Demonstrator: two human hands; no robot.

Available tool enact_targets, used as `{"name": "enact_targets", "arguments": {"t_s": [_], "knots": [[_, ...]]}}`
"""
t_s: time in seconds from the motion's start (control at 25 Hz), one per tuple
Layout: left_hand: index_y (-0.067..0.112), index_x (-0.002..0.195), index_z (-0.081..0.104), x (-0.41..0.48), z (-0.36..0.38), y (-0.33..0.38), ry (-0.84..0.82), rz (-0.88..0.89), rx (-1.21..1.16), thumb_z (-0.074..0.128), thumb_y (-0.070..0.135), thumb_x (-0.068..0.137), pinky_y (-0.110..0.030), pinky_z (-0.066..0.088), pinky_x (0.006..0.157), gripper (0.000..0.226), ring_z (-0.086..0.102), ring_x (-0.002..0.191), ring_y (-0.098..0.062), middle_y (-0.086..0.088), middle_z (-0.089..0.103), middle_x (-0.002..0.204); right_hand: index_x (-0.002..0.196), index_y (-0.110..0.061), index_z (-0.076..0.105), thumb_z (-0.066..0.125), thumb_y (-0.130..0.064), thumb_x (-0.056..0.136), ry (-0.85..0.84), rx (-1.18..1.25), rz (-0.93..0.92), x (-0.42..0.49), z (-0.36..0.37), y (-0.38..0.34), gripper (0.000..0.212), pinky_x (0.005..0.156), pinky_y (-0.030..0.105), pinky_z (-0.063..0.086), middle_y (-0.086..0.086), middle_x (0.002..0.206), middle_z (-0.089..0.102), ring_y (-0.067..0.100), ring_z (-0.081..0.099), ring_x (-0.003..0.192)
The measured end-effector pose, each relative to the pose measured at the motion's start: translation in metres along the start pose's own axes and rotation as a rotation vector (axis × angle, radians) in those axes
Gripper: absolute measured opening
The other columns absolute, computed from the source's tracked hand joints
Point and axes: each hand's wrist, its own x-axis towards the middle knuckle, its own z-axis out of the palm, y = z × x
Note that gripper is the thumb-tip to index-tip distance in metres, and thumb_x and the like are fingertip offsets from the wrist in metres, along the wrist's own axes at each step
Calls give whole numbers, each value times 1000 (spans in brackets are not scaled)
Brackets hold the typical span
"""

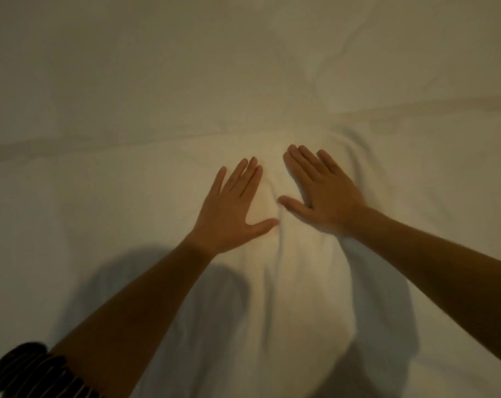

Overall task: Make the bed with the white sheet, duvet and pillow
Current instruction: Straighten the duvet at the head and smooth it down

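Left hand (pixel 232 208) and right hand (pixel 324 193): both flat, fingers straight, palms pressing the white wrinkled fabric bedding (pixel 272 282), grasping nothing. Left sits at 9 o'clock of right, thumb tips close. Bedding fills the view; sheet, duvet or pillow, cannot tell. Dark striped sleeve (pixel 28 372) at 7 o'clock.

Creased white bedding (pixel 123 90), spread wide

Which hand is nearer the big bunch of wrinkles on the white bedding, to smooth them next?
Probably the right hand: the wrinkles fan out just beside its flat fingers. The left hand lies flat on smoother white bedding, farther from them.
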Motion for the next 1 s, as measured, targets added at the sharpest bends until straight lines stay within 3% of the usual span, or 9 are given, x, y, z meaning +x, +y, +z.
{"name": "enact_targets", "arguments": {"t_s": [0.12, 0.24, 0.44, 0.52, 0.64, 0.84, 1.0], "knots": [[-6, 140, 37, -66, 19, 44, 36, 71, -99, 44, 74, 76, -54, 16, 114, 103, 24, 142, -28, -19, 29, 151, 145, -1, 33, 37, -69, 85, -16, 44, -70, -79, 20, -48, 90, 115, 47, 16, 17, 152, 28, 29, 23, 143], [-7, 140, 36, -132, 38, 74, 43, 217, -79, 53, 76, 70, -59, 20, 111, 109, 20, 144, -29, -19, 29, 151, 145, -1, 32, 39, -74, 83, -31, -3, -180, -154, 39, -82, 96, 113, 47, 20, 16, 153, 28, 27, 19, 144], [-3, 144, 22, -130, 36, 61, 9, 119, -12, 48, 81, 64, -51, 8, 116, 119, 15, 145, -28, -16, 16, 154, 146, 0, 29, 39, -76, 82, -34, -30, -10, -155, 44, -85, 99, 115, 45, 17, 17, 154, 24, 28, 19, 144], [-3, 144, 25, -160, 45, 79, -97, 159, -82, 48, 79, 66, -51, 10, 116, 115, 17, 145, -28, -17, 19, 154, 144, 0, 34, 40, -73, 83, -107, 0, -38, -192, 54, -104, 94, 113, 46, 19, 17, 151, 30, 27, 20, 143], [0, 144, 27, -203, 58, 101, -109, 201, -95, 48, 81, 66, -49, 14, 114, 114, 13, 146, -24, -16, 26, 153, 143, -5, 36, 41, -69, 87, -102, 32, -118, -241, 57, -116, 86, 113, 41, 20, 11, 151, 34, 22, 21, 143], [2, 146, 31, -141, 33, 74, 9, 203, -91, 48, 77, 73, -49, 16, 114, 106, 19, 145, -23, -12, 26, 154, 147, -9, 30, 40, -50, 96, -40, 35, -231, -185, 35, -56, 66, 115, 33, 19, 8, 153, 31, 18, 23, 143], [0, 145, 32, -59, 16, 64, 22, 239, -20, 46, 75, 77, -49, 18, 114, 102, 20, 144, -22, -13, 25, 154, 148, -9, 30, 37, -54, 95, -20, -33, -310, -132, 15, 7, 69, 117, 31, 13, 6, 154, 27, 17, 21, 143]]}}
